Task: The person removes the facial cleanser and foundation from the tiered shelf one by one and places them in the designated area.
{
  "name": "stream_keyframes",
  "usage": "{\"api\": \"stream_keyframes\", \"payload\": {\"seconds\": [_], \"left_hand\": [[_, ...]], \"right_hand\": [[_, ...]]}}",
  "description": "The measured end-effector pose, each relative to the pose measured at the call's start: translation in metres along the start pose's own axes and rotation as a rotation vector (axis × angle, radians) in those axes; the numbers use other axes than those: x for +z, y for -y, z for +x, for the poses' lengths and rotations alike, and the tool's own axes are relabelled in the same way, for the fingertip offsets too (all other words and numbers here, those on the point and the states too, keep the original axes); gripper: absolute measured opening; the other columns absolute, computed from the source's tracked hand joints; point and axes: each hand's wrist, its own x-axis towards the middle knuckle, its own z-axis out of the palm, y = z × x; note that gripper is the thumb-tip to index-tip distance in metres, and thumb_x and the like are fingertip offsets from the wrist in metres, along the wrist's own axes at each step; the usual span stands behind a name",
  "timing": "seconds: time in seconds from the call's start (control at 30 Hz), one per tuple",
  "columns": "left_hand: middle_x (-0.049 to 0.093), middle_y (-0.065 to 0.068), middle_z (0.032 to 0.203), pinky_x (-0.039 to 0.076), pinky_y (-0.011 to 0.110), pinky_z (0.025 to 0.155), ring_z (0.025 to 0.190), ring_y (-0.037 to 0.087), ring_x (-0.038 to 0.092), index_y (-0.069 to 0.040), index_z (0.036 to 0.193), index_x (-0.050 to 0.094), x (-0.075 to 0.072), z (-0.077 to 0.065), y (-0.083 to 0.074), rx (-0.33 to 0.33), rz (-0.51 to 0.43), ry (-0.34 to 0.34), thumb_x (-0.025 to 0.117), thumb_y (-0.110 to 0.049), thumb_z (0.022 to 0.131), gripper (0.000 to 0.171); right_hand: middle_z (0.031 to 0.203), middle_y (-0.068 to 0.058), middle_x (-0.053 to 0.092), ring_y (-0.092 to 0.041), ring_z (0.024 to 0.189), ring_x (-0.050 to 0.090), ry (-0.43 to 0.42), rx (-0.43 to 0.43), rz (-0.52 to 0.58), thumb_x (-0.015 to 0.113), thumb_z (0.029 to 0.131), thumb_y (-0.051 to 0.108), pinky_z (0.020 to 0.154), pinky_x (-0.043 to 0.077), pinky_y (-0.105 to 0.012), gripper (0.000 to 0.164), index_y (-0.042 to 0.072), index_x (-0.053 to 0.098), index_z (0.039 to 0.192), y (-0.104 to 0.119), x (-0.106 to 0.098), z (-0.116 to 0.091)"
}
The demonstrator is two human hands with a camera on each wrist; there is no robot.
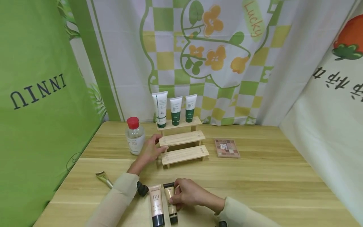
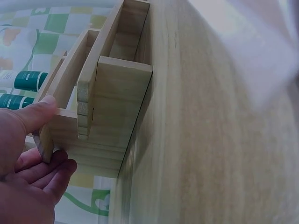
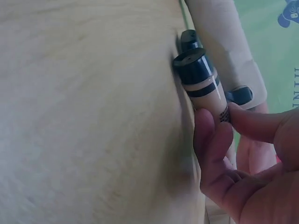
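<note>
Gold tube with black ends [image 1: 171,208]: one, in the right hand [image 1: 188,194], pinched between thumb and fingers at its mid-length from the right side; black cap protruding past the grip, toward the person. 
BB cream tube [image 1: 156,201], pink with black cap: one, lying just left of the gold tube, outside the grip. 
Three-tier wooden stand [image 1: 185,155]: one; left end of its middle step pinched by the left hand [image 1: 150,149], thumb opposite curled fingers. 
White-and-green tubes [image 1: 175,108]: three, upright on the top step. 
Red-capped bottle [image 1: 136,143]: one, left of the stand.
</note>
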Motion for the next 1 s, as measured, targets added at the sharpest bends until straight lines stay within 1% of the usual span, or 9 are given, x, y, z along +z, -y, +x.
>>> {"api": "stream_keyframes", "payload": {"seconds": [0.1,0.17,0.33,0.57,0.7,0.8,0.87,0.93,1.0], "left_hand": [[0.062,0.022,0.124,0.050,0.047,0.095,0.114,0.036,0.060,0.000,0.130,0.053,0.000,-0.001,-0.001,-0.003,0.001,-0.002,0.079,-0.022,0.084,0.057],[0.062,0.023,0.123,0.051,0.047,0.094,0.113,0.036,0.060,0.000,0.130,0.053,0.001,-0.002,-0.001,0.000,0.004,-0.002,0.079,-0.022,0.084,0.057],[0.062,0.023,0.123,0.051,0.047,0.094,0.113,0.035,0.060,-0.001,0.129,0.054,0.002,-0.002,-0.001,0.013,-0.001,-0.009,0.079,-0.023,0.084,0.056],[0.062,0.023,0.124,0.051,0.047,0.095,0.114,0.036,0.060,0.001,0.130,0.053,0.000,0.000,-0.004,0.023,-0.002,-0.018,0.079,-0.021,0.084,0.057],[0.062,0.023,0.124,0.051,0.047,0.095,0.113,0.037,0.060,0.001,0.130,0.053,0.000,0.001,-0.006,0.032,-0.005,-0.022,0.079,-0.020,0.084,0.057],[0.062,0.023,0.123,0.051,0.047,0.094,0.112,0.037,0.060,0.001,0.129,0.054,0.001,0.001,-0.005,0.033,-0.012,-0.017,0.079,-0.020,0.084,0.056],[0.062,0.024,0.124,0.051,0.047,0.095,0.113,0.037,0.060,0.002,0.129,0.053,0.001,0.000,-0.004,0.028,-0.020,-0.011,0.079,-0.019,0.084,0.056],[0.062,0.024,0.124,0.050,0.048,0.095,0.114,0.038,0.060,0.002,0.129,0.053,0.001,0.000,-0.003,0.018,-0.027,-0.006,0.079,-0.019,0.084,0.057],[0.061,0.023,0.125,0.050,0.048,0.096,0.115,0.038,0.059,0.002,0.130,0.053,0.000,-0.001,-0.002,0.006,-0.029,0.001,0.079,-0.019,0.084,0.057]], "right_hand": [[0.062,-0.005,0.067,-0.023,0.052,0.066,-0.012,0.043,0.010,0.079,0.081,0.013,0.047,0.052,-0.027,0.052,-0.010,0.052,0.120,-0.001,0.004,0.001],[0.060,-0.004,0.067,-0.021,0.050,0.066,-0.018,0.058,0.001,0.080,0.080,0.013,0.048,0.054,-0.028,0.057,-0.011,0.050,0.123,-0.001,0.005,0.002],[0.060,-0.004,0.067,-0.021,0.049,0.066,-0.031,0.047,0.000,0.080,0.080,0.011,0.049,0.055,-0.029,0.060,-0.014,0.050,0.125,-0.002,0.006,0.004],[0.061,-0.002,0.067,-0.021,0.049,0.066,-0.048,0.006,0.005,0.080,0.080,0.010,0.048,0.056,-0.029,0.061,-0.017,0.049,0.125,-0.003,0.005,0.005],[0.061,-0.002,0.067,-0.019,0.049,0.066,-0.047,0.012,-0.011,0.080,0.080,0.011,0.049,0.056,-0.027,0.063,-0.019,0.048,0.126,-0.002,0.002,0.003],[0.062,-0.002,0.067,-0.019,0.050,0.066,-0.046,0.020,-0.034,0.079,0.082,0.011,0.051,0.055,-0.025,0.064,-0.018,0.046,0.128,-0.001,-0.005,0.002],[0.064,-0.003,0.068,-0.020,0.052,0.067,-0.068,0.009,-0.045,0.077,0.083,0.012,0.054,0.056,-0.024,0.063,-0.017,0.046,0.130,0.000,-0.014,0.005],[0.069,-0.004,0.069,-0.021,0.057,0.068,-0.125,-0.025,-0.039,0.076,0.085,0.013,0.057,0.057,-0.026,0.061,-0.015,0.047,0.130,0.002,-0.028,0.012],[0.078,-0.005,0.070,-0.022,0.065,0.069,-0.234,-0.079,-0.045,0.074,0.086,0.016,0.063,0.057,-0.028,0.059,-0.012,0.048,0.131,0.006,-0.048,0.022]]}}
